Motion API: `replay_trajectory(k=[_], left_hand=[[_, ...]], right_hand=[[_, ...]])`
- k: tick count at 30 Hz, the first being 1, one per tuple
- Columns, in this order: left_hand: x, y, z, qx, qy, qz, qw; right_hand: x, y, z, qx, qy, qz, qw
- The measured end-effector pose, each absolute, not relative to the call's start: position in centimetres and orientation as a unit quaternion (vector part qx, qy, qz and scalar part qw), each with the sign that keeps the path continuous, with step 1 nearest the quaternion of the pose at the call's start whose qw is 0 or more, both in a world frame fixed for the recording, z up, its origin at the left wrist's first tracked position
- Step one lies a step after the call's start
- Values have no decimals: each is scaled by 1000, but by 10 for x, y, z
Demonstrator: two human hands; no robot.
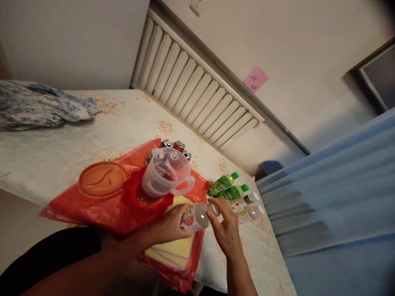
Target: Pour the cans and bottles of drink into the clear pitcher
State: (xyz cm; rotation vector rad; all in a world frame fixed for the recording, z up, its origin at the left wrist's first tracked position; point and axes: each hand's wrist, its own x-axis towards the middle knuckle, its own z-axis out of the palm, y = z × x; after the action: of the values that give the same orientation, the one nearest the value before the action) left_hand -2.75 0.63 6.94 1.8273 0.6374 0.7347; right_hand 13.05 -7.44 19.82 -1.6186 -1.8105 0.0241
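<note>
Floral-covered table (123, 111); pitcher (166, 172) holding dark liquid; left hand (171, 224) gripping bottle (195, 217).

You seem to be in a home room: a floral tablecloth (123, 123) at center, a slatted radiator (191, 82) above, blue curtains (336, 193) at right.

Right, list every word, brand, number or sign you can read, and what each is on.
Pink note: handwritten, top line looks like "284"; bottom line too blurred.
Held bottle, green bottles, clear bottles: label print too small.
Red plastic under the pitcher: gold lettering, unreadable.
</note>
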Motion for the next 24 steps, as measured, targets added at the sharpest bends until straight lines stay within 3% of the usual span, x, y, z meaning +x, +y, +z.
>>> replay_trajectory(k=[14,24], left_hand=[[-35,10,69,733,275,314,536],[-38,10,72,726,269,304,555]], right_hand=[[124,-69,185,-620,-644,95,438],[125,-75,184,-651,-582,27,487]])
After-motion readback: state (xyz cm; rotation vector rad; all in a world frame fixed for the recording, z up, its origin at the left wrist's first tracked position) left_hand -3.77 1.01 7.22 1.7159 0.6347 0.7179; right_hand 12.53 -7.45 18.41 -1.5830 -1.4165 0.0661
